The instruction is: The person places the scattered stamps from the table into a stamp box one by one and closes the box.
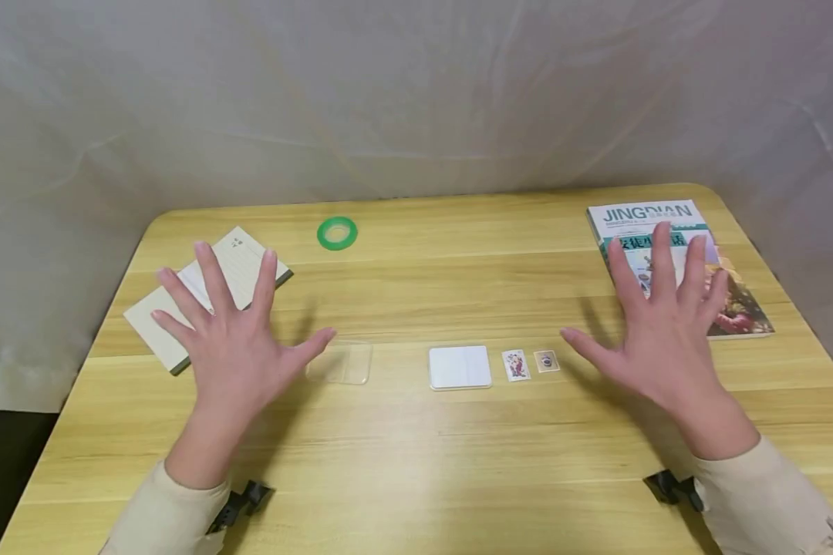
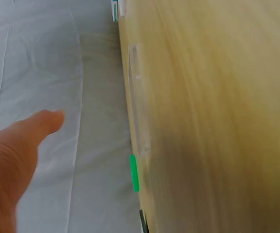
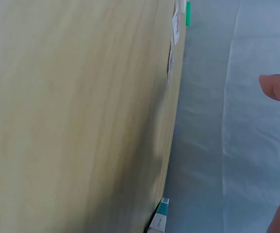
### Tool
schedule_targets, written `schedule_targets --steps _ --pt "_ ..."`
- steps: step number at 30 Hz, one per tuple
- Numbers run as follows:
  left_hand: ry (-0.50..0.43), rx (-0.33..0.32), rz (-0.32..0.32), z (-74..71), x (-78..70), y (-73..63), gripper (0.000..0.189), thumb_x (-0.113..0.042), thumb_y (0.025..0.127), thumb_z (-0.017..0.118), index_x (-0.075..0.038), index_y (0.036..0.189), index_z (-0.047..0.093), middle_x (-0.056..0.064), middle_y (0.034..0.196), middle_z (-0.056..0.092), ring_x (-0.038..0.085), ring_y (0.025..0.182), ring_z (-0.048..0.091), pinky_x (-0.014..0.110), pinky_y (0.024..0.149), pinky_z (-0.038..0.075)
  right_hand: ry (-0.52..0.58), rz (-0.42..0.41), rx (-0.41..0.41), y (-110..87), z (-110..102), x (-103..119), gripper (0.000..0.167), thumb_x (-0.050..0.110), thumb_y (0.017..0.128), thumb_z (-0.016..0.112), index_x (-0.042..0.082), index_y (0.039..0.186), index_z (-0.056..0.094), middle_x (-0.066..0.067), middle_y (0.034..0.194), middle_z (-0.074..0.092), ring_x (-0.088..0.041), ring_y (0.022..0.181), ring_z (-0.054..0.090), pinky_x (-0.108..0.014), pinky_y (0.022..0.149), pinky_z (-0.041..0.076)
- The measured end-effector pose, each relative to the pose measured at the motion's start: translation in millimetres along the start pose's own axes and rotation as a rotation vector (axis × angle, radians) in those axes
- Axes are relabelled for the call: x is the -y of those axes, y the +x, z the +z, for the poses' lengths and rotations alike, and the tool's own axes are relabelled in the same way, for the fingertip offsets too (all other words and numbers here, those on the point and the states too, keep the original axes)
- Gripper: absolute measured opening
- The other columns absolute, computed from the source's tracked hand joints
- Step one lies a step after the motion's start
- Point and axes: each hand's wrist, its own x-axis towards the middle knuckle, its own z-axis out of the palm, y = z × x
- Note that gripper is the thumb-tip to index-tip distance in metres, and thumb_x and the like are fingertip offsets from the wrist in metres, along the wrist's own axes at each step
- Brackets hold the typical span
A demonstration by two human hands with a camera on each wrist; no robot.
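In the head view my left hand hovers above the table with fingers spread, holding nothing. It partly covers an open lined notepad, and its thumb tip overlaps a clear plastic case. My right hand is also raised with spread fingers, in front of a magazine at the right. Between the hands lie a white card-like stack, a small stamp with a figure and a smaller stamp with a dark round design. Each wrist view shows mainly that hand's thumb.
A green roll of tape lies near the back edge of the wooden table. Grey cloth hangs behind the table and at its sides. Black wrist mounts stick out from the sleeves.
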Motion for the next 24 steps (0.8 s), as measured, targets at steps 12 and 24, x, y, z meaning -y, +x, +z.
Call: schedule_targets --steps 12,24 --pt "-0.444 -0.103 0.111 12.7 -37.0 5.7 0.101 -0.048 0.069 0.079 -0.006 0.151 0.038 0.026 0.15 0.033 0.045 0.137 0.03 0.065 0.104 0.03 0.365 -0.241 -0.236 2.9 19 16 0.086 0.065 0.083 0.065 0.0 0.139 0.055 -0.022 0.132 0.056 -0.042 0.115 0.049 -0.048 0.098 0.026" --pt "-0.863 0.2 0.001 25.3 -90.1 -1.6 0.121 -0.032 0.065 0.095 -0.015 0.16 0.021 0.014 0.135 0.044 0.029 0.116 0.045 0.046 0.092 0.045 0.65 -0.097 -0.031 -7.4 34 29 0.081 0.01 0.062 0.09 0.008 0.137 0.06 -0.002 0.109 0.065 -0.021 0.102 0.055 -0.027 0.093 0.035"
